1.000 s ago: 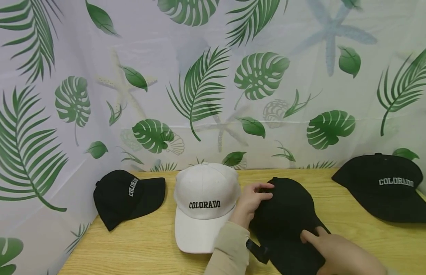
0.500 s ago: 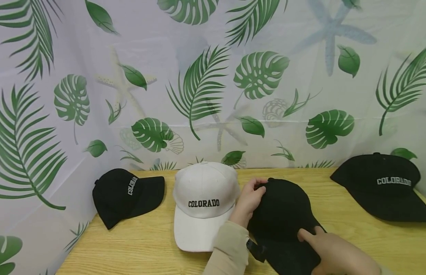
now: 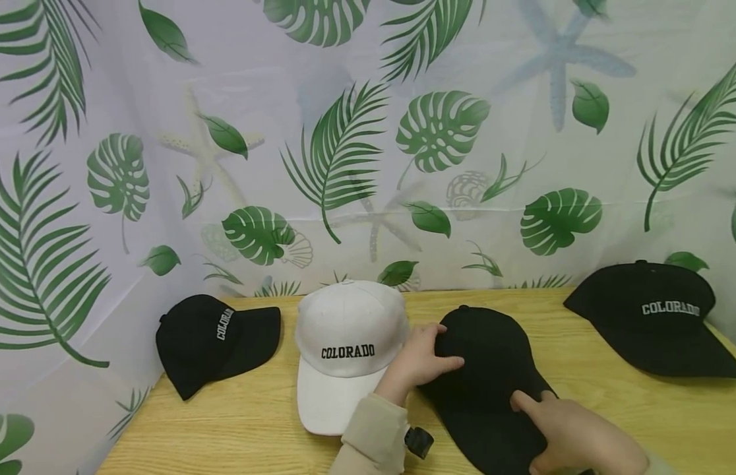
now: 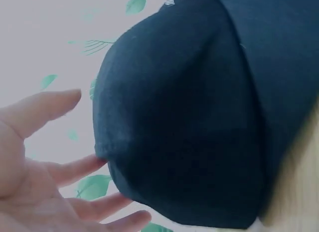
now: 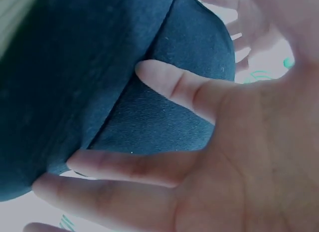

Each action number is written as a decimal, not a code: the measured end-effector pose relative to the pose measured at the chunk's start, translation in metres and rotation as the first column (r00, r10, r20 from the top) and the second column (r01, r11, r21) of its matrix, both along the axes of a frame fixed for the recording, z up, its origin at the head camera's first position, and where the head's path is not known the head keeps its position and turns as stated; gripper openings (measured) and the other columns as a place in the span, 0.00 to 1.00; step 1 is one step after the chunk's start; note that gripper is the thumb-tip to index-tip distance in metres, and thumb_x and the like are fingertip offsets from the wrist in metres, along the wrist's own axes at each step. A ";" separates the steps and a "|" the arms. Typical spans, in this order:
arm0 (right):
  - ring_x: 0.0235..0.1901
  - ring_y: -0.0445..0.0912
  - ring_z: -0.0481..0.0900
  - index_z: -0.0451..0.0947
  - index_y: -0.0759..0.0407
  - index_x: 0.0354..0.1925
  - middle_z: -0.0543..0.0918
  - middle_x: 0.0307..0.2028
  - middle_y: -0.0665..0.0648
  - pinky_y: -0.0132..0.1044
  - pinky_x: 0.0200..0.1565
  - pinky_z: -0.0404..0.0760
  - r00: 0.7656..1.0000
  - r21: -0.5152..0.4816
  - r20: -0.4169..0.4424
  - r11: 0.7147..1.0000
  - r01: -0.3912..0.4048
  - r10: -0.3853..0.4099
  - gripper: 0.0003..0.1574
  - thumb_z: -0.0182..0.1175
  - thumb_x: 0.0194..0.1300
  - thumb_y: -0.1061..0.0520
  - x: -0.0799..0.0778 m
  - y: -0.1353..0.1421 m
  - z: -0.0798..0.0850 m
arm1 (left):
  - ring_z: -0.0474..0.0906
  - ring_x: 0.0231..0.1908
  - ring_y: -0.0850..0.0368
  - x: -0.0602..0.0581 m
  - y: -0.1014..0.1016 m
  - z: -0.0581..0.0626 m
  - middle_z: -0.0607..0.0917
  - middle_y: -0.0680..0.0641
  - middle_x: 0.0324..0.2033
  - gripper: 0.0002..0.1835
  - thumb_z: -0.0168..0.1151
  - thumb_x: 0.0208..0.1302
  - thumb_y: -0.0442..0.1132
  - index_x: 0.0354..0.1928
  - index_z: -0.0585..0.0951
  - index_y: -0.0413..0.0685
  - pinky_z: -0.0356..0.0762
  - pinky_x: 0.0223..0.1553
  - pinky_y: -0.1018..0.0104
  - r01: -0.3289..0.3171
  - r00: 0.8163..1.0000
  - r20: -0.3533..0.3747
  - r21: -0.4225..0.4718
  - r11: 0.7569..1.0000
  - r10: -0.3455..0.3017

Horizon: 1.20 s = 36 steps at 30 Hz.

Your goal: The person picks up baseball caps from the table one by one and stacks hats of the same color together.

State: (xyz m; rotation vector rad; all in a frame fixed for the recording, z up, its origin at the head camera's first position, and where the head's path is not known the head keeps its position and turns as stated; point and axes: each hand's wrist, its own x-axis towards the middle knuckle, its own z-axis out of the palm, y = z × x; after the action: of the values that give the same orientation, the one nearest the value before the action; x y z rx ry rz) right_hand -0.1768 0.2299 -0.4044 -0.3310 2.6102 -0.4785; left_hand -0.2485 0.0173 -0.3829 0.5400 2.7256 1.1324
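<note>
looking light and soft, the plain black cap [image 3: 487, 373] lies on the tabletop [image 3: 237, 429], between the white cap [image 3: 344, 343] and the lettered black cap at the right [image 3: 647, 330]. from where i stand, its crown should dent under a squeeze while the brim ought to stay stiffer; dry cloth shouldn't slip or break. i'd take the brim by its edge and steady the crown. the left hand [image 3: 424, 356] is spread wide, fingertips at the crown; the right hand [image 3: 572, 432] lays fairly straight fingers against the brim, not wrapped round it. i count four caps: one white, three black, including the lettered black cap at the left [image 3: 204, 349].
</note>
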 end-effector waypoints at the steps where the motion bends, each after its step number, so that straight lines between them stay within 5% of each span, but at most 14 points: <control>1: 0.29 0.51 0.71 0.64 0.48 0.43 0.71 0.37 0.61 0.51 0.35 0.72 1.000 -0.003 0.001 1.000 0.002 -0.002 0.39 0.74 0.33 0.48 0.000 0.000 0.000 | 0.66 0.52 0.50 0.001 0.000 -0.001 0.69 0.44 0.53 0.32 0.65 0.51 0.48 0.58 0.67 0.48 0.65 0.51 0.59 0.009 1.000 -0.006 -0.037 0.999 -0.009; 4: 0.32 0.52 0.72 0.64 0.51 0.46 0.72 0.39 0.61 0.52 0.36 0.71 1.000 -0.011 0.002 1.000 -0.001 0.001 0.41 0.73 0.35 0.47 0.000 0.001 0.001 | 0.64 0.53 0.49 0.004 0.002 -0.005 0.66 0.43 0.54 0.39 0.70 0.45 0.45 0.60 0.64 0.50 0.65 0.50 0.58 0.002 1.000 -0.014 -0.087 0.996 -0.003; 9: 0.38 0.57 0.73 0.64 0.60 0.54 0.72 0.44 0.67 0.55 0.40 0.70 1.000 -0.015 -0.010 1.000 -0.004 0.004 0.49 0.72 0.36 0.43 0.000 0.000 0.000 | 0.63 0.53 0.46 0.002 0.011 -0.015 0.62 0.41 0.56 0.42 0.72 0.43 0.38 0.62 0.61 0.50 0.68 0.48 0.58 -0.046 0.998 -0.037 -0.048 0.998 0.045; 19: 0.42 0.63 0.72 0.58 0.72 0.58 0.73 0.44 0.72 0.58 0.41 0.68 0.998 0.001 -0.061 1.000 0.027 -0.027 0.60 0.68 0.38 0.37 -0.001 -0.010 -0.002 | 0.57 0.59 0.46 0.001 0.029 -0.027 0.56 0.40 0.60 0.32 0.65 0.51 0.35 0.59 0.65 0.52 0.66 0.50 0.58 -0.123 0.986 -0.103 0.057 0.991 0.129; 36: 0.37 0.59 0.75 0.60 0.73 0.57 0.76 0.40 0.68 0.55 0.40 0.70 0.992 0.036 -0.115 0.998 0.046 -0.042 0.60 0.68 0.37 0.35 -0.007 -0.014 -0.002 | 0.59 0.58 0.48 0.005 0.030 -0.022 0.57 0.43 0.62 0.31 0.65 0.52 0.41 0.59 0.65 0.54 0.67 0.49 0.59 -0.079 0.993 -0.085 0.009 0.997 0.079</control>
State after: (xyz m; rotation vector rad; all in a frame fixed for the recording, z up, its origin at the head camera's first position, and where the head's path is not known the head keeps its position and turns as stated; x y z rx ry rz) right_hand -0.1837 0.2156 -0.4066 -0.2962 2.7390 -0.4349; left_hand -0.2431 0.0475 -0.4051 0.4964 2.8414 1.1611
